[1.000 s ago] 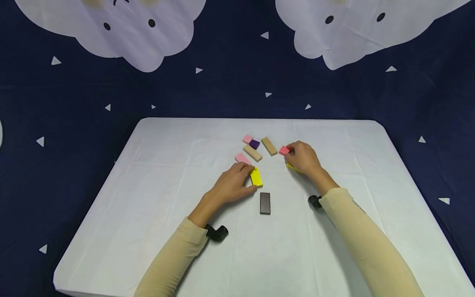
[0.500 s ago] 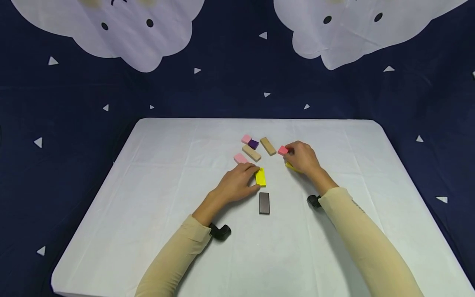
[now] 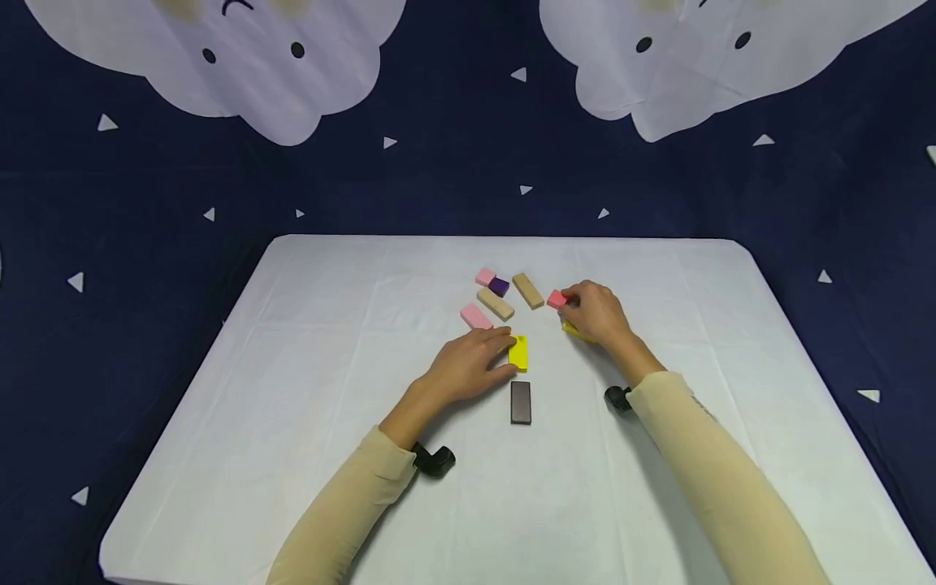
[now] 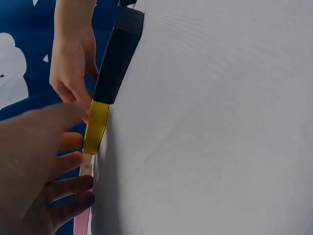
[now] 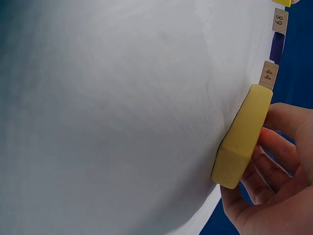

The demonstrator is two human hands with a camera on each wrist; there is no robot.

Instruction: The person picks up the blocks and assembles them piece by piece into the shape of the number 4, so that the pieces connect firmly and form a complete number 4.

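Note:
My left hand [image 3: 470,366] holds a flat yellow block [image 3: 518,354], with thumb and fingertips at its left side. In the left wrist view that yellow block [image 4: 96,128] lies on the white cloth between thumb and forefinger. Farther right, my right hand [image 3: 595,311] has curled fingers at a small coral-red block [image 3: 556,299] and pinches its right end. Beneath that hand lies another yellow block [image 3: 576,331], partly hidden in the head view. The right wrist view shows this yellow block [image 5: 239,132] large, in front of the fingers.
Several blocks lie around: dark brown [image 3: 521,403] near the left thumb, pink [image 3: 475,316], plain wood [image 3: 496,304], another plain wood [image 3: 528,290], purple [image 3: 499,286] and small pink [image 3: 486,276]. They rest on a white-covered table [image 3: 292,341] before a dark blue cloth [image 3: 453,187].
My left hand has shifted the yellow block a little to the right and turned it straighter, in line with the dark brown block. The right hand and the coral-red block have stayed put.

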